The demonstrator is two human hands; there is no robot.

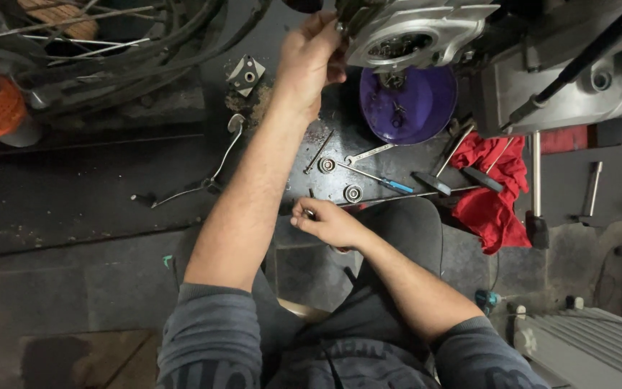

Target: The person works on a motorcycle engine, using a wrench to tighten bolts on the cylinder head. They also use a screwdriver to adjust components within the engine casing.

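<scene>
Shot from a head cam looking down at someone sitting on the floor of a pretty grimy workshop. The left hand [309, 61] is stretched up and away from the body, fingers curled around the left edge of a grey cast engine cover [415, 32] that sits at the top of the view, so that hand is gripping and steadying it. The right hand [329, 223] is pulled in close over the knee, fingers pinched shut on some small dark metal part [310, 214], too tiny to say what exactly.

The relation that matters: the engine cover lies up and a bit right of the right hand, well apart from it, while the left hand is already on it. Between the two there's a loose row of stuff on the dark floor: two small bearings [353, 193], a long bolt [318, 151] lying diagonally, a combination wrench [370, 152] and a blue-handled screwdriver [379, 180], long axis running left to right. A purple bowl [415, 108] with small hardware in it sits right under the cover. A red rag [494, 191] is off to the right with a hammer [444, 162] lying across its edge
</scene>
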